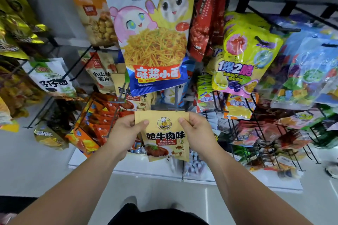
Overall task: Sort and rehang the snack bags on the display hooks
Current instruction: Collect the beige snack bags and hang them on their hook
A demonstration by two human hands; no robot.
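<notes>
A tan snack bag [164, 139] with a round chef logo and a meat picture is held upright in front of the rack. My left hand [126, 133] pinches its upper left corner and my right hand [197, 133] pinches its upper right corner, thumbs on the front. Just behind its top edge stands a grey display hook [176, 97]. Matching tan bags [135, 97] hang a little higher to the left. A large white and blue noodle-snack bag [155, 42] with cartoon characters hangs above.
Black wire hooks [78, 67] carry many bags: orange packs [98, 124] at lower left, yellow-green fruit bags [247, 56] and clear candy bags [311, 71] at right, red bags [203, 23] above. A white base shelf [146, 170] lies below, over a pale floor.
</notes>
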